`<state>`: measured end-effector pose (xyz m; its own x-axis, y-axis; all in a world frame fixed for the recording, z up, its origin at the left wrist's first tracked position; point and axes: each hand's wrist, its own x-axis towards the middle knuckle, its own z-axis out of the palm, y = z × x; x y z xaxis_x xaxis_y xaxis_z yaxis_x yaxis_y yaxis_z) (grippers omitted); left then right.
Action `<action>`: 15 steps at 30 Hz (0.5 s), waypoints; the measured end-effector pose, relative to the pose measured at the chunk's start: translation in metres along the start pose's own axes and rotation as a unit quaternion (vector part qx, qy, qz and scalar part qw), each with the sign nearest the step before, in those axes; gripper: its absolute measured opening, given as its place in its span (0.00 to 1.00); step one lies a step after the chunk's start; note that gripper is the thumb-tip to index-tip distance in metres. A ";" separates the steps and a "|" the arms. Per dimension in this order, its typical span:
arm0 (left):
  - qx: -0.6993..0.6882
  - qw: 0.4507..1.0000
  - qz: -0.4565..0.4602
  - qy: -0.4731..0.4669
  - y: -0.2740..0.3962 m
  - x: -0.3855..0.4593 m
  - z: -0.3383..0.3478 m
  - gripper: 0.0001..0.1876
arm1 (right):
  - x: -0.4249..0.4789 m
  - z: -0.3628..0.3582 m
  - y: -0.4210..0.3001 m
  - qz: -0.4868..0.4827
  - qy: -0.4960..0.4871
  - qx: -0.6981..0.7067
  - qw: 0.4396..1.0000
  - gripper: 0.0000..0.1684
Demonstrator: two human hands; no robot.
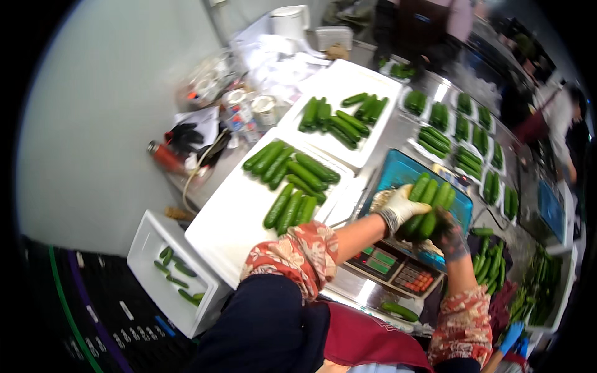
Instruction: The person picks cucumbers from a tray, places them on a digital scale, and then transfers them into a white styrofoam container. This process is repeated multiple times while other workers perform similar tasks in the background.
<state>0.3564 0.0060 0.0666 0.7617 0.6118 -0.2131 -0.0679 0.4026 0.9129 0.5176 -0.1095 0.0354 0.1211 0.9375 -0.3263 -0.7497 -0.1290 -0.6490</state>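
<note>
Between my two gloved hands is a bunch of several green cucumbers [429,200], held over the blue tray [396,163] of a digital weighing scale. My left hand [405,207], in a whitish glove, grips the bunch from its left side. On the other side my right hand [448,231], in a dark, worn glove, has its fingers against the lower right of the bunch. The scale's keypad and display panel [394,270] faces me below the tray. One loose cucumber [399,311] lies on the metal table in front of the scale.
Left of the scale, two white trays [210,233] [368,156] carry cucumbers. Packed white foam trays of cucumbers [433,142] stand in rows at the back right. A white bin [154,270] sits low on the left. A blue-gloved hand [512,336] of another person appears at lower right.
</note>
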 end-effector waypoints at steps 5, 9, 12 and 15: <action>-0.138 0.972 0.172 0.082 0.032 -0.063 -0.051 0.29 | 0.025 0.093 0.018 -0.001 -0.176 -0.053 0.983 0.34; -0.199 0.933 0.189 0.231 0.046 -0.129 -0.122 0.23 | 0.083 0.181 0.081 0.064 -0.211 -0.159 0.962 0.38; -0.177 0.900 0.248 0.311 0.044 -0.163 -0.174 0.22 | 0.145 0.201 0.141 0.211 -0.373 0.007 0.904 0.34; -0.126 0.871 0.254 0.401 0.027 -0.190 -0.222 0.20 | 0.208 0.211 0.207 0.333 -0.451 0.086 0.823 0.33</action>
<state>0.0669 0.0519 0.0544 -0.0955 0.9929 -0.0715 -0.4815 0.0168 0.8763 0.2501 0.1268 -0.0213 -0.8294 0.5449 0.1231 -0.5438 -0.7372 -0.4010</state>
